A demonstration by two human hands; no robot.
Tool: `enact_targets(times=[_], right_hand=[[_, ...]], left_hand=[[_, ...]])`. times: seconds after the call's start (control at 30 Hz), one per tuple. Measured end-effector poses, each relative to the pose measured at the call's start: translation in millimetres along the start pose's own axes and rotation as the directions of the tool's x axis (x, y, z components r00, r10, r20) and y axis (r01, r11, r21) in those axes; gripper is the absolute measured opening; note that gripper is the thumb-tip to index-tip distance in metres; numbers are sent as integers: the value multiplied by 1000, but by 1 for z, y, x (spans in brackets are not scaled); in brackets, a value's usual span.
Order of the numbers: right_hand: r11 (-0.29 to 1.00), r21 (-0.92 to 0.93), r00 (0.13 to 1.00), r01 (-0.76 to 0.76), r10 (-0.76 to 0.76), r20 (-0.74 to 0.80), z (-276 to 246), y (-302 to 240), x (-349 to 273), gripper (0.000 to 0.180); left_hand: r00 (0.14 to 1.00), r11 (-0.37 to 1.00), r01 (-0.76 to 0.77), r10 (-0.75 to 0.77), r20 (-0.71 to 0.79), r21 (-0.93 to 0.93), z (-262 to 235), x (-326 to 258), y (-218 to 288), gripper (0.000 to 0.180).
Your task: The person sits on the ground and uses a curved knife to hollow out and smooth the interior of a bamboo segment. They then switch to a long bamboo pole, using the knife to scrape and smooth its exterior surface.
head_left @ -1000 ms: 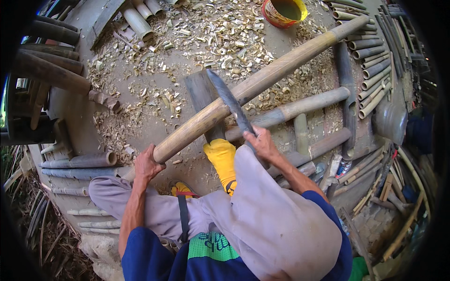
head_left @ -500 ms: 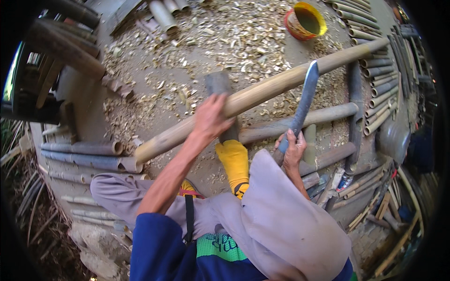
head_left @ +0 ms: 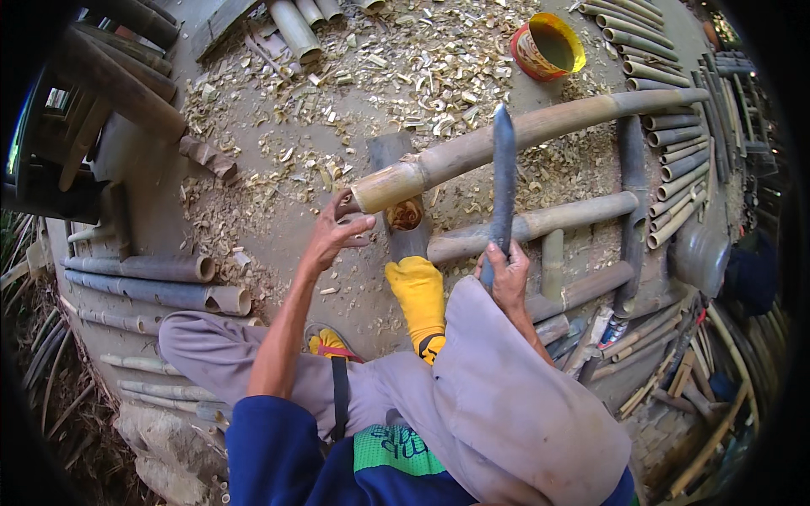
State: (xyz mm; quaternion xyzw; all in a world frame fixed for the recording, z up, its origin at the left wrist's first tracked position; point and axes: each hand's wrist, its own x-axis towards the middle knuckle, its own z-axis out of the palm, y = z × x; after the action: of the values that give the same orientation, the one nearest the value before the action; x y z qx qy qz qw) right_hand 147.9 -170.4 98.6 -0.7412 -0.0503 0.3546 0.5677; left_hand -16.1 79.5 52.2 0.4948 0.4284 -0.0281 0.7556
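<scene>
Bamboo is what we work with: a long tan bamboo pole (head_left: 540, 135) lies across the ground, its near cut end resting on a short grey bamboo stump (head_left: 403, 211) that stands upright in front of us. Our left hand (head_left: 333, 236) reaches to that cut end with its fingers (head_left: 359, 226) spread, touching the pole but not wrapped round it. Our right hand (head_left: 504, 274) is clenched round the handle of a long dark chopping blade (head_left: 504, 181), which points up and away, crossing in front of the pole.

To do this step well, we think the pole end should sit firm on the stump, the left fingers should stay well clear of where the blade lands, and the blade should come down straight.

Just below the stump is our foot in a yellow sock (head_left: 418, 295). Behind the blade lies a frame of grey bamboo tubes (head_left: 548, 223). Pale bamboo chips (head_left: 405, 59) cover the dirt ground (head_left: 278, 169), a round yellow and red tub (head_left: 548, 46) sits farther off, and more bamboo tubes (head_left: 169, 282) lie on our left.

We cannot see the blade's handle inside the fist. Our grey trouser knee (head_left: 506, 405) hides the ground near us, and the dark rim cuts off the pole's far end.
</scene>
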Motion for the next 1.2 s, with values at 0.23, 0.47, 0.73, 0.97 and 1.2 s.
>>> enact_targets(times=[0.23,0.47,0.73,0.97,1.2], right_hand=[[988,-132,992,-81,93,88,4,-10,-3,21],[983,-106,963,-151,171,210,5,-9,18,21],[982,-172,926,-76,133,354,35,-3,41,23],[970,154,982,-189,188,24,49,-18,59,27],[978,4,977,-210,210,29,33,-34,75,28]], left_hand=[[931,940,-337,340,-129,46,25,13,-9,63],[821,844,-496,532,-208,204,18,23,-27,61],[773,819,-515,571,-275,254,19,34,-20,61],[781,827,-502,559,-279,252,22,31,-14,60],[795,852,-503,522,-310,146,14,27,-23,61]])
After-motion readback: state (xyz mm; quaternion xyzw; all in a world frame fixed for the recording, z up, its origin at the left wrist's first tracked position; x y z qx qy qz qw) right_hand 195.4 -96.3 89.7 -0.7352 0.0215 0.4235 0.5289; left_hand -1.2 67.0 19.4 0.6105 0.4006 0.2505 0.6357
